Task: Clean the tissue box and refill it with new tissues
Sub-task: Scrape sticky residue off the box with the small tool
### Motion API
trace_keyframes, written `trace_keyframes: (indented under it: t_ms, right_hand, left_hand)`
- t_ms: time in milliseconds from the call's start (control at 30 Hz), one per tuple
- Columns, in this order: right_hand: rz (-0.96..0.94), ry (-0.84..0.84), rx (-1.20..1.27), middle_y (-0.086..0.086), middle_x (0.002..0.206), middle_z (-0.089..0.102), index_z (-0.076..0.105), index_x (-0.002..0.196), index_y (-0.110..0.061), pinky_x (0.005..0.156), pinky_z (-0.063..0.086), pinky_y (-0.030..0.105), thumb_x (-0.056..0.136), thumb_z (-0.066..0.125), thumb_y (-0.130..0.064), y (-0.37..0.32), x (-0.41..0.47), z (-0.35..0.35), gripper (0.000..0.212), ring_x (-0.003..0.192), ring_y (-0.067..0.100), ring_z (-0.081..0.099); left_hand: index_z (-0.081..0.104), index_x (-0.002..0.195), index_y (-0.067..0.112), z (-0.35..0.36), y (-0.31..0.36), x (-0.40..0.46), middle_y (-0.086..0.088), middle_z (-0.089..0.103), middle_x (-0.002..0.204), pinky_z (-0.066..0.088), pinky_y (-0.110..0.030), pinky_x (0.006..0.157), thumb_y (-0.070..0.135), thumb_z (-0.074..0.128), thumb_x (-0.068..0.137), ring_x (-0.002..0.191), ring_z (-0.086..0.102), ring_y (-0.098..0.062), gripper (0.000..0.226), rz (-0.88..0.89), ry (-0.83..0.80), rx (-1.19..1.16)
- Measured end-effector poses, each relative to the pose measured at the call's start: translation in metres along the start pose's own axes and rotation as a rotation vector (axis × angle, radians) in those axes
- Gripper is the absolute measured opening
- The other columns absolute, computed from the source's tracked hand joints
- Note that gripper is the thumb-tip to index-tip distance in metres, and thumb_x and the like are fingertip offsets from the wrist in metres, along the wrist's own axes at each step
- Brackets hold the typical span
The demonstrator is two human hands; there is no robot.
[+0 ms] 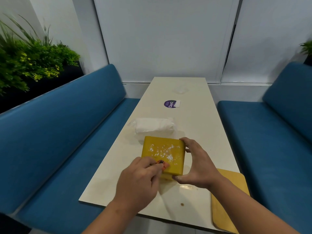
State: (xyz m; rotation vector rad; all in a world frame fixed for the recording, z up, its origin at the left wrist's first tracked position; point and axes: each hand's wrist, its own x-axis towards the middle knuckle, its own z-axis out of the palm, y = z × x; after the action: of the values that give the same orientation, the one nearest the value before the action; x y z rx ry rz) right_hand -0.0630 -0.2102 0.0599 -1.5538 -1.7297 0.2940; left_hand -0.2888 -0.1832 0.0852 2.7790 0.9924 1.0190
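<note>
Blue padded benches (70, 125) flank a long cream table (199, 132). At its centre lies the yellow square tissue box (164, 153), spanned by the right hand (197, 163), while the left hand (140, 181) pinches a small orange cloth (164, 165) against it. At 12 o'clock sits a plastic-wrapped white tissue pack (154, 126); at 4 o'clock a tan wooden board (229, 196), cut off. What the cloth is remains unclear.

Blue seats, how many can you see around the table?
2. One blue seat runs along the left of the table, the other along the right. Both are cut off by the frame, so more may be out of view.
</note>
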Motion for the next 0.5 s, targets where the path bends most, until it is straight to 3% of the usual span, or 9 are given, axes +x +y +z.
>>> trace_keyframes:
  t_ms: [133,267,500]
  right_hand:
    - [-0.006,0.012,0.021,-0.014,0.126,0.043,0.033,0.139,-0.027,0.094,0.050,0.030,0.049,0.089,-0.045,0.001,-0.003,0.003,0.107,0.114,0.009,0.050]
    - [0.004,0.041,0.056,-0.015,0.125,0.044,0.035,0.137,-0.027,0.097,0.049,0.031,0.048,0.091,-0.040,0.002,-0.007,0.003,0.105,0.116,0.009,0.051]
    - [0.013,0.010,0.087,-0.017,0.128,0.042,0.031,0.137,-0.037,0.098,0.048,0.031,0.048,0.089,-0.048,0.000,-0.008,0.001,0.107,0.119,0.009,0.049]
  left_hand:
    - [0.075,0.101,0.028,0.006,0.014,-0.002,0.009,0.064,0.092,0.051,-0.028,0.056,0.028,0.063,0.086,0.078,0.056,-0.013,0.019,0.031,-0.004,-0.033]
    - [0.075,0.101,0.028,0.012,0.021,-0.004,0.008,0.065,0.093,0.051,-0.028,0.055,0.026,0.065,0.085,0.078,0.057,-0.015,0.019,0.066,-0.013,-0.038]
    - [0.076,0.101,0.024,-0.012,-0.025,-0.008,0.013,0.064,0.091,0.052,-0.028,0.062,0.034,0.056,0.090,0.078,0.058,-0.010,0.024,-0.216,0.107,-0.025]
